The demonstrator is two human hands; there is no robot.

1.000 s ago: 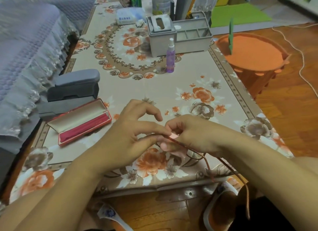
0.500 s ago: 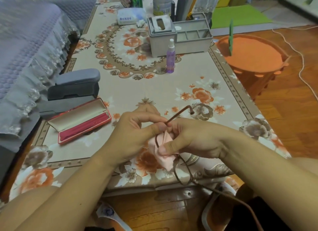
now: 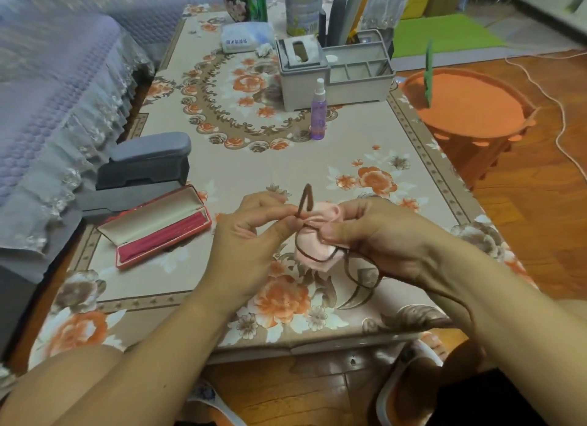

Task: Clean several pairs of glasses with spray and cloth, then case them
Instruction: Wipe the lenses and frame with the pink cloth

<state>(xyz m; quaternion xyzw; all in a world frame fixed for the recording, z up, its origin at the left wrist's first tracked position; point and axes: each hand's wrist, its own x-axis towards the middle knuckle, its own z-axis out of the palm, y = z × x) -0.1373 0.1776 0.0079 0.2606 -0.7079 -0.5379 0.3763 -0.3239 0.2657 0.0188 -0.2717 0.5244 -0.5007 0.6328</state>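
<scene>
Brown thin-framed glasses [image 3: 359, 271] are held above the near part of the flowered table [image 3: 286, 171]. My left hand [image 3: 254, 231] pinches the frame near a hinge, where the temple arms stick upward. My right hand [image 3: 374, 231] grips a pink cloth [image 3: 313, 247] wrapped around one lens. The other lens hangs below my right hand. An open red glasses case [image 3: 155, 227] lies to the left. Behind it sit two grey cases [image 3: 143, 168]. A purple spray bottle [image 3: 318, 111] stands upright at mid table.
A grey tissue box and organiser [image 3: 336, 73] stand behind the bottle, with cans, a cup and a tissue pack further back. A purple covered sofa [image 3: 57, 92] borders the left edge. An orange stool [image 3: 467, 108] stands right of the table on wooden floor.
The glasses have been lifted and turned, so the temple arms now point up. The pink cloth has come into fuller view around one lens, and both hands have risen slightly.
</scene>
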